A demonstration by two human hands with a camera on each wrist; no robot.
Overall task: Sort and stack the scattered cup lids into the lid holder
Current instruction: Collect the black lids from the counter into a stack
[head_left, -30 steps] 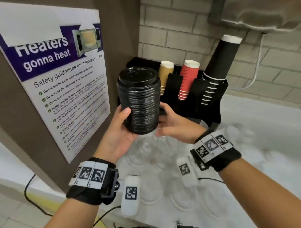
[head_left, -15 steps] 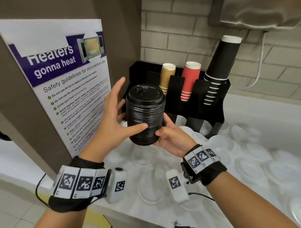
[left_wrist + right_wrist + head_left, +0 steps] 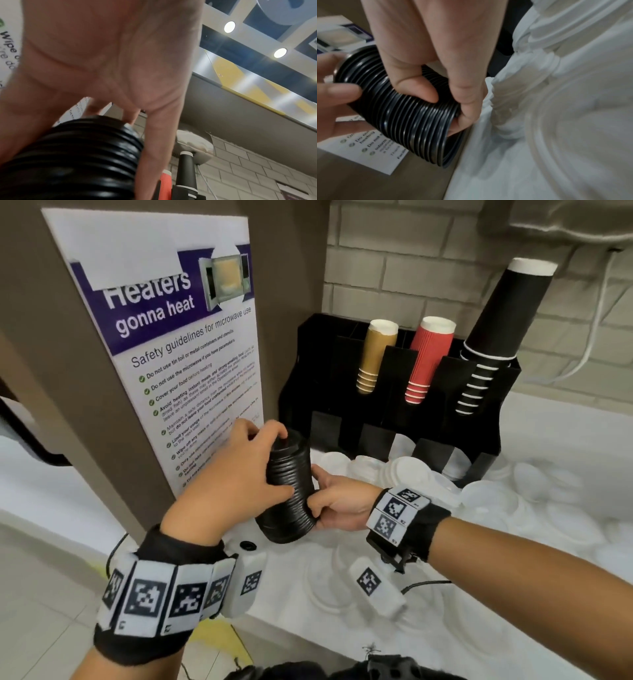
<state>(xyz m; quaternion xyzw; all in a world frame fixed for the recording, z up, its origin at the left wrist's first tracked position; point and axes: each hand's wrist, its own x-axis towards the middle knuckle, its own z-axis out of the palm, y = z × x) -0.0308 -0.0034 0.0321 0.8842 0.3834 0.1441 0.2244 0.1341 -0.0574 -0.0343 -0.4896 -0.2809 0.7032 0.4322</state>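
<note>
Both hands grasp one stack of black lids [image 3: 289, 489] between them. The left hand [image 3: 245, 470] wraps its upper half, fingertips curled over the top lid and thumb pressed along the ribbed side; the left wrist view shows the palm [image 3: 106, 56] arched over the stack [image 3: 73, 159]. The right hand [image 3: 337, 503] clasps the lower part from the right, and in the right wrist view its thumb [image 3: 416, 83] lies across the ribs while the fingers [image 3: 467, 94] curl round the bottom rim of the stack [image 3: 399, 112]. The stack leans, its top tipped toward the poster [image 3: 178, 344] on the brown panel at the left, and its lower end sits close over the white counter [image 3: 308, 628]; whether it touches cannot be told.

Just behind it stands the black lid holder [image 3: 342, 405], whose front slots face the hands. White lids [image 3: 407, 474] crowd the foot of the holder and spread over the counter to the right, well apart from the black stack. Upper compartments of the holder carry a tan cup stack [image 3: 375, 354], a red ribbed cup stack [image 3: 428, 357] and a tall black cup stack [image 3: 503, 316], each tilted backward. Both wrists wear black bands with square coded markers [image 3: 185, 597].
</note>
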